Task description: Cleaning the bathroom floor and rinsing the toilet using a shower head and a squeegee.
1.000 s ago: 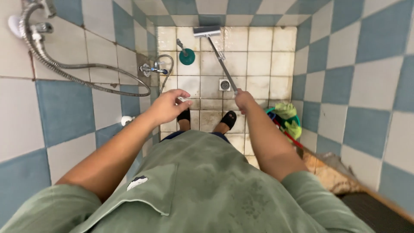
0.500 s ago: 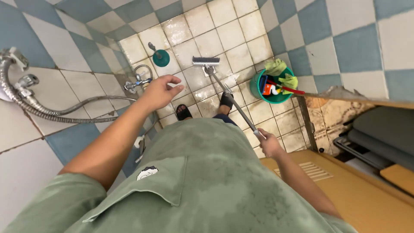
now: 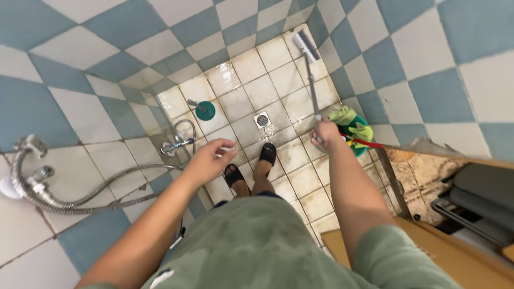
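My right hand (image 3: pixel 325 132) is closed around the metal handle (image 3: pixel 311 85) of a long scrub brush. Its bristled head (image 3: pixel 306 44) rests at the far corner of the stained white floor tiles (image 3: pixel 251 99), against the base of the blue and white checkered wall. My left hand (image 3: pixel 210 159) hovers above the floor near my left foot with its fingers loosely apart and nothing clearly in it. It is close to the wall tap (image 3: pixel 175 145). My feet wear black sandals (image 3: pixel 267 153).
A green plunger (image 3: pixel 204 110) stands on the floor near the left wall, and a square drain (image 3: pixel 262 120) lies mid-floor. A green bucket (image 3: pixel 355 140) holding yellow-green cloths and a red-handled tool sits right of my hand. A metal shower hose (image 3: pixel 80 198) loops along the left wall. A wooden door edge (image 3: pixel 428 246) is at the right.
My right hand pushed the brush forward, and its head went from beside my feet to the far corner. My left hand dropped lower, toward the floor. The view swung left.
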